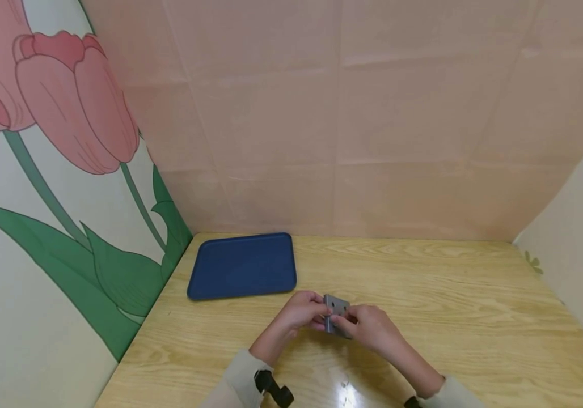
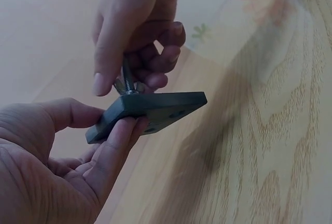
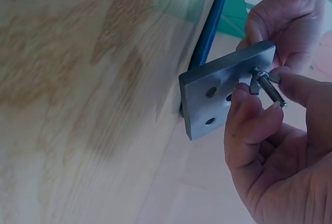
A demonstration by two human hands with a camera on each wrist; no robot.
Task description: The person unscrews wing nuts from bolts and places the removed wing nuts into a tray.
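Note:
A grey metal plate (image 1: 336, 304) with several round holes is held above the table between both hands. My left hand (image 1: 299, 313) grips its edge, thumb on one face and fingers on the other, as the left wrist view shows. A threaded bolt (image 3: 272, 91) stands out from the plate's face through one corner hole. On that bolt sits a wing nut (image 3: 255, 85), close against the plate. My right hand (image 1: 375, 328) pinches the wing nut, its thumb at one wing and its curled fingers around the other side.
A blue rectangular tray (image 1: 243, 266) lies at the back left of the wooden table (image 1: 450, 294). Behind the table hangs a creased pinkish sheet (image 1: 398, 124). A wall with painted tulips (image 1: 77, 102) rises on the left, and a pale wall (image 1: 567, 238) stands at the right.

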